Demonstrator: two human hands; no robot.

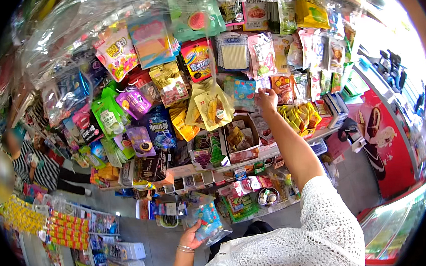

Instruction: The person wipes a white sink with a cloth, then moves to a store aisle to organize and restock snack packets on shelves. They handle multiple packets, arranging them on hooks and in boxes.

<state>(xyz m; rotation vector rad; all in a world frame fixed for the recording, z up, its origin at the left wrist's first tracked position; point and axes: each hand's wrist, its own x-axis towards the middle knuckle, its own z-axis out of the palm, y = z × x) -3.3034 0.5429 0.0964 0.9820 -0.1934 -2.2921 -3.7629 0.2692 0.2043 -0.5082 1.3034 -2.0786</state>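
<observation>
My left hand [192, 236], with a bangle at its wrist, grips a clear plastic bag with a blue fruit-print packet [207, 219] low in front of my body. My right hand [268, 99] reaches up to the hanging snack display. Its fingers are at the right edge of a similar blue fruit-print packet [245, 89]; whether they pinch it is hard to see. Just right of the fingers hangs an orange-brown snack pouch [283, 88]. To the left hang pale yellow pouches [215, 109] with a mango-like picture.
Below the pouches, a shelf holds an open carton of small packets [241, 140] and a box of yellow packets [299, 116]. A red freezer [385, 137] stands at right. At left is a person in a striped top [35, 162], near a rack of yellow packets [22, 214].
</observation>
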